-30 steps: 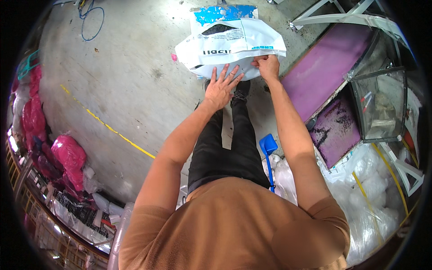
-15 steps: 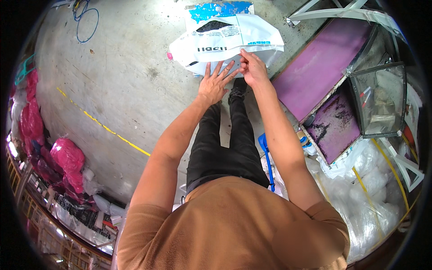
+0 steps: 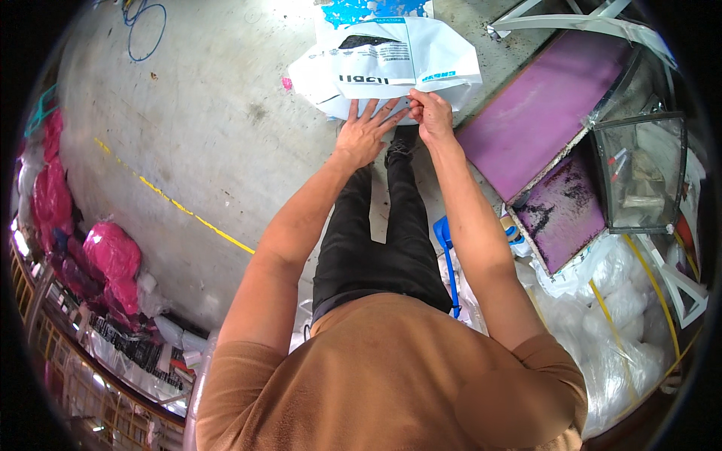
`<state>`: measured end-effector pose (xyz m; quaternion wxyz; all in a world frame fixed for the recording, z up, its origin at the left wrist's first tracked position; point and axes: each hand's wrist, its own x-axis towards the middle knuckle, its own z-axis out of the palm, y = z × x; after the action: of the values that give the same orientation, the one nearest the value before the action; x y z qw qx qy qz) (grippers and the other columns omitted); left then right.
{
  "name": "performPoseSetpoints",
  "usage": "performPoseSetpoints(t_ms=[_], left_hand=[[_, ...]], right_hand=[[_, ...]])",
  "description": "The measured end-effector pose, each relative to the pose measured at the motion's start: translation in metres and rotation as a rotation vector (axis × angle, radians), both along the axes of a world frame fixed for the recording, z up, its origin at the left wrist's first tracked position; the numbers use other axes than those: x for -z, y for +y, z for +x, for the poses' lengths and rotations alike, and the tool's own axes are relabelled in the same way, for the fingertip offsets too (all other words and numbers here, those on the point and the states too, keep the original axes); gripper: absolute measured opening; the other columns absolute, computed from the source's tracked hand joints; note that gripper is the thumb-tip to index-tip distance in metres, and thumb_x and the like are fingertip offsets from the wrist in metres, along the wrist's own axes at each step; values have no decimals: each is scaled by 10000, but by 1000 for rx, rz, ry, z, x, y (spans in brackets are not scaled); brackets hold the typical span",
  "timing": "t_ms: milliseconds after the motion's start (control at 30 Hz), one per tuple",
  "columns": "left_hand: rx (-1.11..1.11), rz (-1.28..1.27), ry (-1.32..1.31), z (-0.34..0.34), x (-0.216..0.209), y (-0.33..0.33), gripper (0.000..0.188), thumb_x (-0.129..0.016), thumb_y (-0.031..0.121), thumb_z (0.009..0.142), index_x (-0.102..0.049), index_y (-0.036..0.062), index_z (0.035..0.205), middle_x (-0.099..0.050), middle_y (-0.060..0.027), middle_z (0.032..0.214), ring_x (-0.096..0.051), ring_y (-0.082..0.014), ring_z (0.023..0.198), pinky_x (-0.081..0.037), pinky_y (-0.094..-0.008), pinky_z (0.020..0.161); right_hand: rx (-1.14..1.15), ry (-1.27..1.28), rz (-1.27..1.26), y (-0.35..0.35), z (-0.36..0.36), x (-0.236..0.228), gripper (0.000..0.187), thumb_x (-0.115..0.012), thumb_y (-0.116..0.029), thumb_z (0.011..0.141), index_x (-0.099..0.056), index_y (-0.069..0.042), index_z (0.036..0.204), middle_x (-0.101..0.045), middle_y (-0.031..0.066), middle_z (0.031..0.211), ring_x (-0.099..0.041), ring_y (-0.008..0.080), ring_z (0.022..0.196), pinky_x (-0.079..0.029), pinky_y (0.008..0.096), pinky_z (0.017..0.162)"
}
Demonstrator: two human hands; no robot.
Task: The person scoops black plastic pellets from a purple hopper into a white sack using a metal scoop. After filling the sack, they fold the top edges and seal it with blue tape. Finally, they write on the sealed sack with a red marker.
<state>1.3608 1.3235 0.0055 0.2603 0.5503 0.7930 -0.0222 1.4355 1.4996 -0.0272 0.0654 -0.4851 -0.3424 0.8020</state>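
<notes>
A white plastic sack with dark and blue print lies in front of me at the top of the view. Through a gap in its far part, dark contents show. My left hand is flat with fingers spread, its fingertips reaching under or against the sack's near edge. My right hand is closed in a pinch on that same edge, just right of the left fingers. Beneath the sack, a board with peeling blue paint sticks out at the far side.
To the right stand a purple panel bin and a dark-framed clear box. Clear plastic bags fill the lower right. Pink bags lie along the left. A yellow line crosses the concrete floor, and a blue cord lies farther off.
The sack's near edge lies a little differently, and its printed front shows more fully. Both hands keep their places at the edge, and the whole view has shifted slightly.
</notes>
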Motion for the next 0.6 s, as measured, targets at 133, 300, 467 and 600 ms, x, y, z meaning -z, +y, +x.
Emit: performPoseSetpoints(t_ms=[133,300,467,600], left_hand=[[10,-17,13,1,0,0,953,-721,421,884,-137,362,1634,-107,33,1708,-147,-297,1548,-145,-621,1225],[27,5,47,-1,-9,0,917,-698,363,894,-166,296,1638,-148,-4,1700,-197,-304,1532,-168,-610,1224],[-117,244,-127,6,-20,1,810,-726,173,841,-362,152,1564,-412,-116,1553,-375,-359,1427,-310,-519,1177],[-251,477,-145,-13,-50,20,659,-708,60,793,-531,87,1427,-560,-142,1367,-489,-370,1293,-397,-472,1087]], right_hand=[[-21,-1,18,0,3,18,120,-757,-114,892,-694,-12,894,-642,12,717,-555,77,537,-499,228,521],[-30,12,16,-2,1,15,129,-757,-130,899,-692,-18,903,-646,17,722,-565,80,548,-505,233,528],[-20,-10,28,-3,4,22,146,-769,-143,884,-694,-19,898,-649,23,729,-573,86,560,-499,234,538],[8,-8,24,-2,5,21,158,-775,-139,862,-697,-3,883,-646,31,734,-573,102,571,-488,241,544]])
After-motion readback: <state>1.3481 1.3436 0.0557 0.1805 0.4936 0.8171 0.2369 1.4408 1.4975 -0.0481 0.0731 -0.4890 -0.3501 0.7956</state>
